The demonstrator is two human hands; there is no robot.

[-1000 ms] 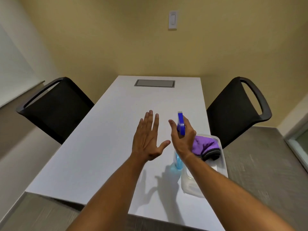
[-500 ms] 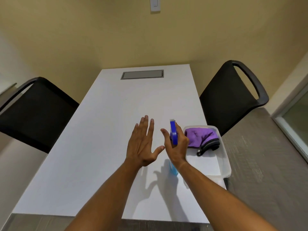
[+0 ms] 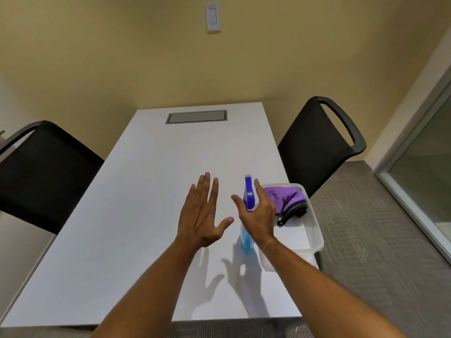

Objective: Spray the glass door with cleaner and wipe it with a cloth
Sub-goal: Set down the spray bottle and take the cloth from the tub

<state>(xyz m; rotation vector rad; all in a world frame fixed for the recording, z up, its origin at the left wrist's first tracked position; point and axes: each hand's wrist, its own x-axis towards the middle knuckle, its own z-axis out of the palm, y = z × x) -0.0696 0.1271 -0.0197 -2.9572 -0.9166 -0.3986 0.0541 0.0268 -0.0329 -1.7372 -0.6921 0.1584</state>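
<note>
A spray bottle (image 3: pixel 249 193) with a blue trigger head and blue liquid stands on the white table (image 3: pixel 146 191), next to a clear tub. My right hand (image 3: pixel 258 215) reaches over it, thumb and forefinger apart on either side of the head, and I see no closed grip. My left hand (image 3: pixel 202 211) hovers flat above the table just left of the bottle, fingers spread and holding nothing. A purple cloth (image 3: pixel 285 196) lies bunched in the far end of the clear plastic tub (image 3: pixel 317 230). The glass door (image 3: pixel 424 172), in a metal frame, is at the right edge.
A black-handled tool (image 3: pixel 292 212) lies in the tub beside the cloth. Black chairs stand on the left (image 3: pixel 44 172) and on the right (image 3: pixel 317 145) of the table. A grey hatch (image 3: pixel 196 117) is set in the far end. Grey carpet (image 3: pixel 366 240) runs toward the door.
The view has swung right, bringing more of the glass door into sight. Both hands hold almost the same pose by the bottle, which still stands on the table.
</note>
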